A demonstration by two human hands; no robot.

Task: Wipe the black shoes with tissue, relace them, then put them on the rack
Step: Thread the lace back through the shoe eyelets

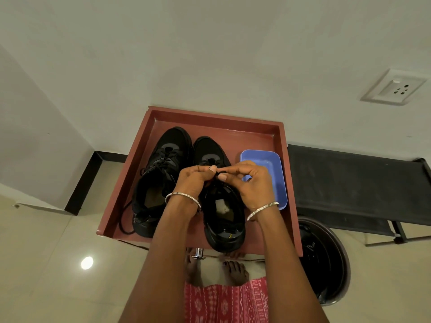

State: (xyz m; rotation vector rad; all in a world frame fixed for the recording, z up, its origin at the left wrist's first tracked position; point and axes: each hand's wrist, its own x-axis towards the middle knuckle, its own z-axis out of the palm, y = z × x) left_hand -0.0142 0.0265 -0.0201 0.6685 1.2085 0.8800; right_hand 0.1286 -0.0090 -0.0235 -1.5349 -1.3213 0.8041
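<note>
Two black shoes stand side by side in the middle of the frame, toes pointing to the top, on a red-brown tray [210, 117] with a raised rim. No brand can be read on them. A pale patch on the insole of the right shoe [224, 231] is too blurred to make out, and a small yellow mark shows inside its heel. The left shoe [161, 159] is laced across its tongue, and a loose lace [123, 221] trails from it down onto the tray floor at the lower left.

Both hands meet above the tongue of the right shoe. The left hand [194, 180] and the right hand [250, 183] each pinch a short black lace [220, 172] between thumb and fingertips, with the other fingers curled in. Each wrist carries a thin silver bangle.

A blue plastic dish [276, 164] sits on the tray just right of the right shoe, partly behind the right hand.

The tray stands against a plain off-white wall. A white wall socket [394, 87] is at the upper right. Right of the tray is a black cot [349, 180], with a dark round bin [326, 259] below it. The floor is glossy beige tile, with a bright reflection of a light at the lower left and black skirting [81, 183] along the left wall. Bare feet [234, 271] and a red patterned garment [226, 301] show at the bottom.
</note>
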